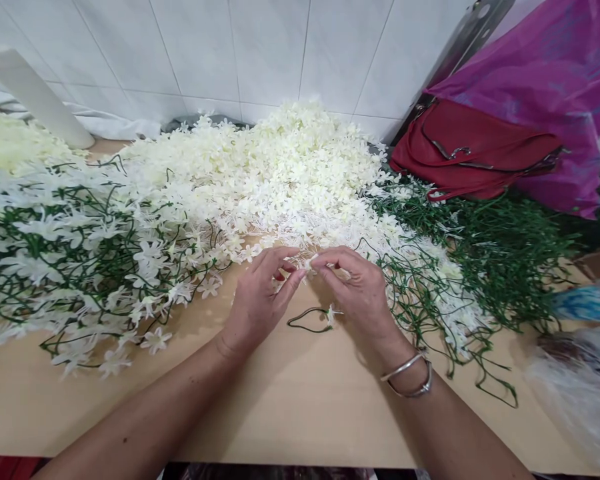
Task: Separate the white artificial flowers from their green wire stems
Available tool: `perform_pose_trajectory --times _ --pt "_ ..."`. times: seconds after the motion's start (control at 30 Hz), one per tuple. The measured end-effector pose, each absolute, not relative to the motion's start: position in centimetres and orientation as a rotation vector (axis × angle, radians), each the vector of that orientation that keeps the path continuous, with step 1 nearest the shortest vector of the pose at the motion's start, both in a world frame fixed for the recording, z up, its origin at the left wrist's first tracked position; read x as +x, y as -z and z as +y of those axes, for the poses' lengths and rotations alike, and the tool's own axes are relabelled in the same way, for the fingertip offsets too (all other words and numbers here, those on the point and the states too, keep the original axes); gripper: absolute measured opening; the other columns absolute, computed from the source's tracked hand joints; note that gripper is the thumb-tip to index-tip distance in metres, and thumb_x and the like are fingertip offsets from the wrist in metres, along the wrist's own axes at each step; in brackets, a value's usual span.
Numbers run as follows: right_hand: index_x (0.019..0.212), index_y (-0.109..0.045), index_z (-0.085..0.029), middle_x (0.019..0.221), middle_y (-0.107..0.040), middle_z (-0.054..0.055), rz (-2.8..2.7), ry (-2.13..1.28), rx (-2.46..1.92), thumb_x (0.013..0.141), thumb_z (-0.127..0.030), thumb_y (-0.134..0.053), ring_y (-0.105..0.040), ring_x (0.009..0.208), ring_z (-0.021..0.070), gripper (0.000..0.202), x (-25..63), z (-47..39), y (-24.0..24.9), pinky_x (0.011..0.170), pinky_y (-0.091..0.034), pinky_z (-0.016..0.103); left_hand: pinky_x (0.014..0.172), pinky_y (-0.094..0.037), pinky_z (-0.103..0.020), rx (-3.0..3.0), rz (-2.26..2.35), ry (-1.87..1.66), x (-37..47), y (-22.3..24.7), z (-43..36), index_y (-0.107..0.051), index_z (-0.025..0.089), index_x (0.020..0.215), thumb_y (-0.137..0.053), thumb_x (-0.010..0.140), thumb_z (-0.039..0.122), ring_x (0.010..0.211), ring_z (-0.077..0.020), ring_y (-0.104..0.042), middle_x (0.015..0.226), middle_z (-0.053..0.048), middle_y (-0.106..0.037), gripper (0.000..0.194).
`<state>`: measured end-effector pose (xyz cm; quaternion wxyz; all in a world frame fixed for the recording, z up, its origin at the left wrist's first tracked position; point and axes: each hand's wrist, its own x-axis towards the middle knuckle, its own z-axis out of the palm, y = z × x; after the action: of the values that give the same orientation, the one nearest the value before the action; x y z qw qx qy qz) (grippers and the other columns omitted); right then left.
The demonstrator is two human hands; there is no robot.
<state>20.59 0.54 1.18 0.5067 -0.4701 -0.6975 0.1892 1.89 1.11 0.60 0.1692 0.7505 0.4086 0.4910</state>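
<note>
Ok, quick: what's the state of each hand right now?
Left hand: curled, fingertips at a small white piece; grip cannot be told.
Right hand: closed, pinching that piece.

Bare hands and forearms, with silver-coloured metal at the right wrist.
Just behind the right hand (363,290), a slim, shiny bracelet (403,368) circles the wrist, rigid and rounded, showing as two narrow bands that run close together on the thumb side and spread apart across the back; whether it is a pair of bangles or one doubled piece cannot be told. The band farther from the hand carries a small knob-like fitting (425,388) on its outer side. Behind the left hand (260,297), the bare left forearm (180,387) has one small round spot (125,440) well back from the wrist, toward the elbow.
</note>
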Motion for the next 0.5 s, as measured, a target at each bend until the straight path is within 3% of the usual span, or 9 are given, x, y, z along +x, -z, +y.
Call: perform_pose_trajectory --times 0.1,0.27,0.4,0.5 --pt "0.089 -0.075 -0.028 0.094 -0.079 0.002 -1.648 -0.56 -1.113 0.092 -0.02 -0.07 -0.072 0.09 0.0219 0.009 20.0 0.2 -1.3 0.086 -0.057 0.039 0.075 -0.054 -0.024 2.105 1.16 -1.389 1.8 -0.7 1.2 -0.069 0.021 0.103 -0.065 0.098 0.019 0.077 -0.0131 -0.069 0.091 -0.001 -0.075 0.006" --pt "0.088 -0.075 -0.026 0.088 -0.078 0.002 -1.575 -0.488 -1.263 0.09 -0.022 -0.073 -0.07 0.083 0.0211 0.005 21.0 0.8 -1.7 0.08 -0.055 0.036 0.072 -0.053 -0.026 1.915 1.26 -1.333 1.6 -0.9 1.2 -0.068 0.021 0.094 -0.064 0.098 0.023 0.072 -0.0139 -0.069 0.081 0.0 -0.074 0.006" --pt "0.086 -0.075 -0.025 0.085 -0.077 0.002 -1.596 -0.391 -1.326 0.09 -0.02 -0.069 -0.067 0.08 0.0206 0.008 22.0 1.4 -1.6 0.078 -0.053 0.035 0.074 -0.053 -0.027 1.97 1.268 -1.408 1.5 -1.0 1.4 -0.066 0.02 0.102 -0.061 0.099 0.019 0.076 -0.0146 -0.069 0.088 -0.003 -0.073 0.006" --pt "0.084 -0.075 -0.024 0.084 -0.076 0.002 -1.59 -0.423 -1.326 0.089 -0.019 -0.069 -0.065 0.078 0.02 0.009 21.8 1.5 -1.5 0.078 -0.052 0.035 0.083 -0.055 -0.029 2.121 1.23 -1.476 1.6 -1.0 1.5 -0.066 0.02 0.109 -0.059 0.099 0.016 0.096 -0.0177 -0.069 0.108 -0.008 -0.072 0.013"
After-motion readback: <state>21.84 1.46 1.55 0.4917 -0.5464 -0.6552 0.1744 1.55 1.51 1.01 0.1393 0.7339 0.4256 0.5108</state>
